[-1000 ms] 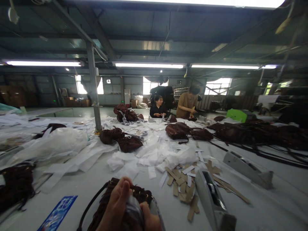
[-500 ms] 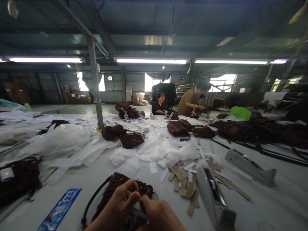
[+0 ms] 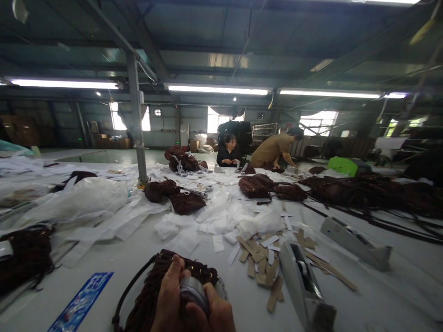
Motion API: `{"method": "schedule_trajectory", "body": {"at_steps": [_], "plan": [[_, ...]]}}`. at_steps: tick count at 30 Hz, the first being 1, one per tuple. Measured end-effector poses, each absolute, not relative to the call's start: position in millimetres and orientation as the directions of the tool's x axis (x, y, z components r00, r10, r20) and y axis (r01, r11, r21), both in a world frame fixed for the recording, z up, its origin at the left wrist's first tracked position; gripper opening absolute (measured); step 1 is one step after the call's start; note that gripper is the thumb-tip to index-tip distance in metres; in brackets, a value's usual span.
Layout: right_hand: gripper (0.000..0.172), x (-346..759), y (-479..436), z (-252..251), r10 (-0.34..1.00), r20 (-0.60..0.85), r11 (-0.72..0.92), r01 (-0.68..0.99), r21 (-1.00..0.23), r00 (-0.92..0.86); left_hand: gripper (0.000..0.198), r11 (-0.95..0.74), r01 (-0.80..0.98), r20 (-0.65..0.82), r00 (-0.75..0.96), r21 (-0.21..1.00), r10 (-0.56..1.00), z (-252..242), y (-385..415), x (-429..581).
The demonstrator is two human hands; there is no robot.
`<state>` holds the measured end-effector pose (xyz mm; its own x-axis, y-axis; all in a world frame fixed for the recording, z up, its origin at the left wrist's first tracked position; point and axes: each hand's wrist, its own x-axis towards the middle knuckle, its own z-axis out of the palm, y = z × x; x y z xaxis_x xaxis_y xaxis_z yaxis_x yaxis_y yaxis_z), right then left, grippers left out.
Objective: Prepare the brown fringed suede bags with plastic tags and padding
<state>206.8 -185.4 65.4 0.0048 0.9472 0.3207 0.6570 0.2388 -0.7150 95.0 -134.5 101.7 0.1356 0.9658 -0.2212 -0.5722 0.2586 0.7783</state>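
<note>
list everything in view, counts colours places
table: one, white, foreground
bag: one, brown, bottom centre
roll: one, grey, over bag
packet: one, blue, lower left
card strips: many, mostly brown, lower right
dispensers: two, grey, right
other bags: several, brown, across table
wrapping: many, white, mid-table
post: one, grey, left
unclear object: one, green, right
people: two, black and tan tops, far
lights: several, white, overhead
windows: several, white, back
left grip, right grip: one each, bare, on roll

tube lights (image 3: pixel 218 89) glow; 1 grey post (image 3: pixel 135 115) stands before bright windows (image 3: pixel 215 121)
</note>
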Motion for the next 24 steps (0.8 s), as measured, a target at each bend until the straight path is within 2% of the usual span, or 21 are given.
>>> {"method": "schedule_trajectory", "body": {"at_steps": [2,3,5,6,8,10,12,14,16,18,19,21,24], "plan": [[0.035,214,-184,65,0.960,0.266,0.224,0.799,-0.557,-0.084,0.044,0.109,-0.296,-0.006,0.328,0.949,0.945,106,-136,85],[0.028,216,-183,67,0.962,0.228,0.243,0.860,-0.449,-0.153,0.041,-0.015,-0.123,0.070,0.459,0.992,0.886,112,-138,79],[0.016,218,-183,77,0.944,0.147,0.326,0.908,-0.262,-0.296,0.034,-0.236,0.121,0.101,0.655,0.964,0.749,127,-143,69],[0.015,217,-183,86,0.927,0.133,0.373,0.899,-0.231,-0.351,0.031,-0.288,0.170,0.098,0.682,0.943,0.725,134,-145,67],[0.024,214,-184,106,0.921,0.171,0.388,0.865,-0.319,-0.350,0.033,-0.269,0.104,0.144,0.636,0.957,0.758,145,-147,67],[0.043,212,-187,126,0.952,0.210,0.301,0.806,-0.509,-0.223,0.042,-0.142,-0.095,0.171,0.519,0.985,0.838,149,-146,72],[0.058,209,-188,141,0.981,0.169,0.183,0.748,-0.638,-0.096,0.049,0.006,-0.276,0.101,0.371,0.961,0.923,149,-142,79],[0.056,207,-189,146,0.992,0.124,0.110,0.730,-0.675,-0.035,0.051,0.132,-0.410,-0.047,0.213,0.902,0.976,146,-137,85],[0.042,207,-187,144,0.990,0.139,0.109,0.720,-0.685,-0.018,0.052,0.190,-0.530,-0.168,0.091,0.826,0.982,142,-130,90],[0.024,210,-184,138,0.980,0.198,0.147,0.732,-0.665,-0.016,0.054,0.197,-0.565,-0.187,0.077,0.801,0.979,139,-124,91],[0.018,212,-183,135,0.975,0.221,0.161,0.762,-0.628,-0.023,0.056,0.185,-0.528,-0.150,0.109,0.829,0.983,138,-122,90],[0.019,217,-180,134,0.972,0.228,0.163,0.859,-0.485,-0.056,0.063,0.115,-0.361,-0.024,0.248,0.925,0.968,140,-121,86],[0.017,222,-178,141,0.968,0.178,0.217,0.945,-0.246,-0.176,0.059,-0.155,-0.037,0.153,0.493,0.987,0.856,151,-125,79]]}}
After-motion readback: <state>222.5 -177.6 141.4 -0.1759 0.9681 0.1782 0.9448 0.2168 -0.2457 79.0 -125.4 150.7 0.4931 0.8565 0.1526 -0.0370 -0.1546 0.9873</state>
